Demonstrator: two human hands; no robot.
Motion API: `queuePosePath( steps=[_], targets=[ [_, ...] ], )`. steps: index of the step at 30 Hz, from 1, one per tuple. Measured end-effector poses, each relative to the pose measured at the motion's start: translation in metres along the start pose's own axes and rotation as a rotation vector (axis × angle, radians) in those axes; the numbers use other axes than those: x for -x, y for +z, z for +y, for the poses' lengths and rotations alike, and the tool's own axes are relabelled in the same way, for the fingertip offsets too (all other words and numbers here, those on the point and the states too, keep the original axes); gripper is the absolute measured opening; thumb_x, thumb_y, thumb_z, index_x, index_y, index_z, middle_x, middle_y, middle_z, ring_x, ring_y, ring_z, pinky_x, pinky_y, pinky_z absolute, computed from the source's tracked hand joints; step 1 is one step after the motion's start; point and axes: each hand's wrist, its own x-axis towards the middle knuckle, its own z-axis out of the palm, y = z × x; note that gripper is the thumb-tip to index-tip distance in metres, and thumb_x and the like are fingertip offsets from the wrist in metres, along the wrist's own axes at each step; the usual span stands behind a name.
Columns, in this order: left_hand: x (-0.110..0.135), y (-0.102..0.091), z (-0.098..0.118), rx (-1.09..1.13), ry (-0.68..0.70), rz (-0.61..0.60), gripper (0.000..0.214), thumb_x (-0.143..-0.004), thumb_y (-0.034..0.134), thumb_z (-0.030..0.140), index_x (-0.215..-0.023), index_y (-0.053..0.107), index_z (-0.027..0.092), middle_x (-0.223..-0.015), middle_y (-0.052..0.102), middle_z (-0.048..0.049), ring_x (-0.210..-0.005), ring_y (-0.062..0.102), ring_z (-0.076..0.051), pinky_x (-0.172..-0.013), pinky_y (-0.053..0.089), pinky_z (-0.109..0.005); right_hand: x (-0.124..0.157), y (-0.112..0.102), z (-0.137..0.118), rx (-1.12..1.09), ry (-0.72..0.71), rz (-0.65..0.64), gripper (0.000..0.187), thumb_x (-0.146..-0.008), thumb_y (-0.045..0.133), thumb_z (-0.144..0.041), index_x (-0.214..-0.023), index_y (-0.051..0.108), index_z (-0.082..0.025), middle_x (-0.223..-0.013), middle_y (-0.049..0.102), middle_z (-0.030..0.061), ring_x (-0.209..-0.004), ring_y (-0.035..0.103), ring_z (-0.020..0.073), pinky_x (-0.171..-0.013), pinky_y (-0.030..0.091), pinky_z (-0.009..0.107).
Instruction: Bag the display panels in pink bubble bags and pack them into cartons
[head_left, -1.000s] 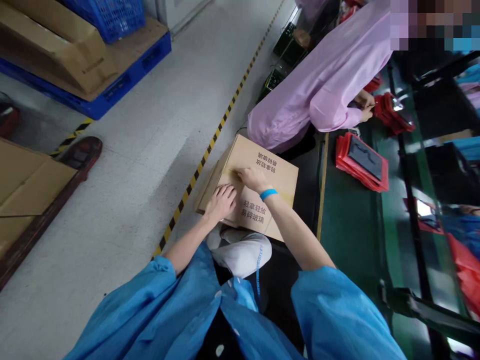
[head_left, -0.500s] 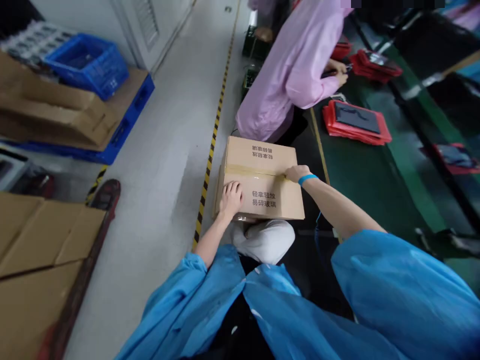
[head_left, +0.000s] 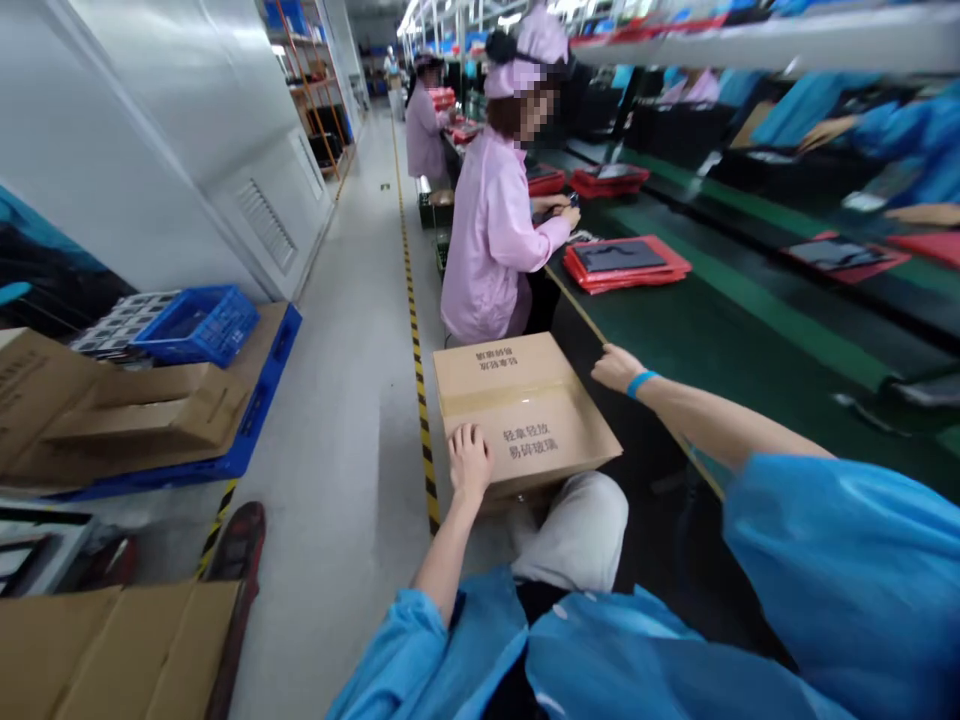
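Observation:
In front of my knees is a brown cardboard box (head_left: 559, 415) with black printed characters on its top flaps. A strip of clear, yellowish tape (head_left: 499, 400) runs across the top along the seam. My left hand (head_left: 470, 462) rests on the near left corner of the lid, fingers laid over the cardboard. To the right of the box, apart from it, my right hand (head_left: 618, 369) is closed in a fist near the table's edge, with a blue band (head_left: 641, 383) around the wrist. Whatever is in those fingers is hidden.
A co-worker in a pink smock (head_left: 491, 240) sits just beyond the box. Red sheets with a dark panel (head_left: 622, 258) lie on the green table (head_left: 727, 340). At left are a blue pallet (head_left: 270, 365), a blue crate (head_left: 199, 325) and cardboard boxes (head_left: 112, 640).
My right hand has left the box's lid and moved off to the right. My left hand stays on the lid. The view has tilted up, showing more of the aisle.

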Motion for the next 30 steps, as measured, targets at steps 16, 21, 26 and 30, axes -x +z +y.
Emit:
queuePosePath(
  steps=[16,21,26,30],
  targets=[
    [-0.093,-0.011,0.016,-0.160,0.086,-0.267,0.044,-0.106,0.051,0.036,-0.137,0.072,0.012,-0.141,0.071,-0.0201,-0.132,0.061,-0.034,-0.110,0.050,-0.044,0.273,-0.073,0.108,-0.111,0.125,0.072,0.042,-0.117,0.039,-0.040,-0.113,0.078,-0.025,-0.110,0.084,0.0122,-0.102,0.075,0.0266,-0.095,0.041,0.041],
    [-0.102,-0.018,0.038,-0.209,0.073,-0.333,0.055,-0.103,0.044,0.047,-0.128,0.073,0.007,-0.134,0.074,-0.0247,-0.125,0.067,-0.040,-0.101,0.053,-0.047,0.400,-0.101,0.135,-0.148,0.642,-0.003,0.044,-0.115,0.039,-0.046,-0.126,0.078,-0.028,-0.127,0.082,0.0153,-0.119,0.075,0.0306,-0.110,0.046,0.044],
    [-0.118,-0.003,0.044,-0.356,-0.012,-0.395,0.056,-0.100,0.038,0.051,-0.128,0.072,0.017,-0.147,0.072,-0.0230,-0.136,0.067,-0.039,-0.100,0.053,-0.049,0.465,-0.106,0.106,-0.279,0.836,0.116,0.045,-0.115,0.038,-0.042,-0.115,0.080,-0.025,-0.114,0.085,0.0142,-0.108,0.080,0.0299,-0.096,0.054,0.037],
    [-0.130,0.001,0.043,-0.429,0.012,-0.473,0.053,-0.099,0.033,0.050,-0.122,0.075,0.026,-0.150,0.073,-0.0145,-0.137,0.070,-0.034,-0.097,0.052,-0.045,0.458,-0.083,0.074,-0.429,0.787,0.257,0.043,-0.116,0.040,-0.042,-0.115,0.079,-0.025,-0.107,0.085,0.0085,-0.097,0.080,0.0240,-0.087,0.052,0.030]
  ],
)
